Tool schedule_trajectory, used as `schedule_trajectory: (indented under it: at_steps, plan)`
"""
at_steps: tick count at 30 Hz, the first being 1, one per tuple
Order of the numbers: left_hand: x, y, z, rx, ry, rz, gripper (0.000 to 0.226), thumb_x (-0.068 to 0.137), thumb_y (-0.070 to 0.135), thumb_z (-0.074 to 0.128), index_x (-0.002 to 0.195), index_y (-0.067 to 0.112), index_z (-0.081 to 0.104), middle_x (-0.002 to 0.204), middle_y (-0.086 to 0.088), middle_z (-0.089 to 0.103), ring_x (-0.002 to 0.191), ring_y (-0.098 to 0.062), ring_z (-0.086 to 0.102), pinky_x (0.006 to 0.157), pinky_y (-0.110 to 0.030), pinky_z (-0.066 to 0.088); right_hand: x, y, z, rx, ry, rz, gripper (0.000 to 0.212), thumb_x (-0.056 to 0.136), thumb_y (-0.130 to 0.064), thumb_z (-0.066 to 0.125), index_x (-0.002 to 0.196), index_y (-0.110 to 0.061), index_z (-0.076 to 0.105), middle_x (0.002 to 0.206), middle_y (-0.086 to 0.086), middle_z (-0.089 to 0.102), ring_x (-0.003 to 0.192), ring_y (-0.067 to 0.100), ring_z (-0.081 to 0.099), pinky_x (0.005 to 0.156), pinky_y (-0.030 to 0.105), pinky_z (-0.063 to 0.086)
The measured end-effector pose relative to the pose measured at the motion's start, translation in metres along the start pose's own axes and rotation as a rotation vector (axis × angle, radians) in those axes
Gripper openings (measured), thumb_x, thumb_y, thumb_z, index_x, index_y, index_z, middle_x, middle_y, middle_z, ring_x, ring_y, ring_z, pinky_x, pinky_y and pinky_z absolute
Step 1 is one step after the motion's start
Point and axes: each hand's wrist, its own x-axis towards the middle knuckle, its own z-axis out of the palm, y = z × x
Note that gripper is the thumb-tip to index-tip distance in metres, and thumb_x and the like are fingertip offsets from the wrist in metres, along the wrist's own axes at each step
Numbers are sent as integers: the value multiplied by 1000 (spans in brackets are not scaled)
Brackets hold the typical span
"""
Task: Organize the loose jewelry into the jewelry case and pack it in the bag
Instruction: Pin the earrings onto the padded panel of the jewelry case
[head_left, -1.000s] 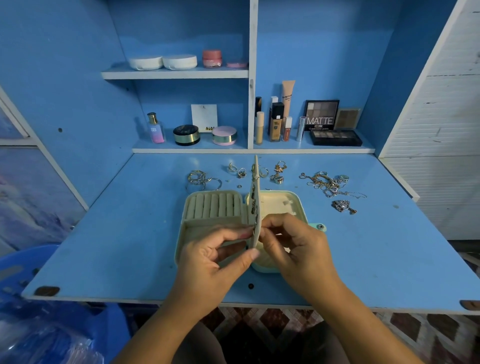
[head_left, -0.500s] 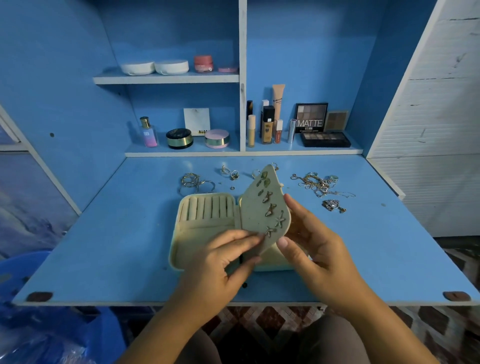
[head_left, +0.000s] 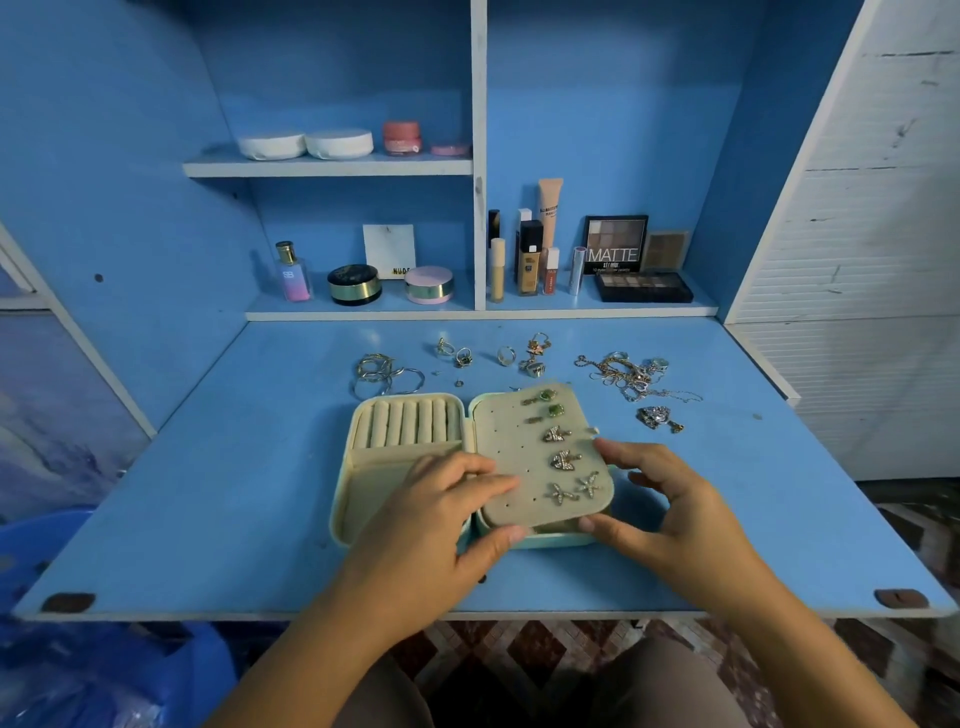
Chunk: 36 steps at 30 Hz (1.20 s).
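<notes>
Panel work first: the earring panel (head_left: 519, 457), which stood on edge a second ago and leaned half a second ago, now lies flat over the right half of the jewelry case (head_left: 337, 499), earrings (head_left: 563, 460) facing up; my left hand (head_left: 431, 519) pinches its near-left corner, fingers on top and thumb beneath; my right hand (head_left: 670, 509) curls round its 3 o'clock edge; the earrings look stowed, I judge, while rings (head_left: 384, 371) at 11 o'clock of the case and tangled chains (head_left: 631, 374) at 1 o'clock wait loose; the open case sits mid-way across the blue desk (head_left: 208, 493); shelves at 12 o'clock carry cosmetics, an eyeshadow palette (head_left: 615, 244) among them; blue plastic (head_left: 78, 665) shows at 7 o'clock; I cannot make out any bag for certain.
</notes>
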Motion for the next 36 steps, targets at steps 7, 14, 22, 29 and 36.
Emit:
schedule_trajectory:
  at_steps: [7, 14, 22, 29, 36]
  plan:
    - [7, -7, -11, 113, -2, 46, 55, 83, 73, 41, 118, 39, 67, 122, 25, 58, 115, 6, 48, 97, -11, 32, 32, 9, -26, 76, -204, 94, 63, 65, -59, 75, 121, -36, 59, 129, -22, 51, 122, -3, 46, 102, 17, 35]
    - [50, -42, -47, 11, 16, -63, 55, 77, 67, 50, 113, 31, 70, 112, 20, 59, 106, 2, 56, 95, -21, 42, 55, 31, 5, -357, 7, -15, 36, 93, -17, 55, 128, -19, 57, 129, -7, 54, 121, 12, 46, 92, 12, 28]
    - [121, -83, -49, 103, -34, -223, 24, 88, 31, 70, 109, 21, 73, 98, 7, 63, 88, -9, 58, 79, -25, 44, 54, 24, 7, -451, 16, -58, 31, 92, -17, 55, 123, -22, 62, 127, -7, 57, 116, 11, 49, 91, 12, 28]
    - [150, -93, -37, 144, -169, -243, 18, 83, 28, 75, 101, 25, 75, 89, 12, 63, 78, 0, 55, 75, -25, 44, 55, 27, 6, -445, 15, -34, 31, 90, -19, 56, 120, -24, 64, 125, -10, 58, 116, 8, 48, 91, 9, 28]
    - [158, -91, -32, 162, -180, -222, 13, 82, 33, 76, 94, 28, 76, 78, 21, 56, 75, 2, 53, 71, -26, 44, 56, 30, 7, -423, 18, -26, 31, 89, -20, 58, 119, -24, 65, 124, -10, 58, 116, 7, 48, 93, 11, 29]
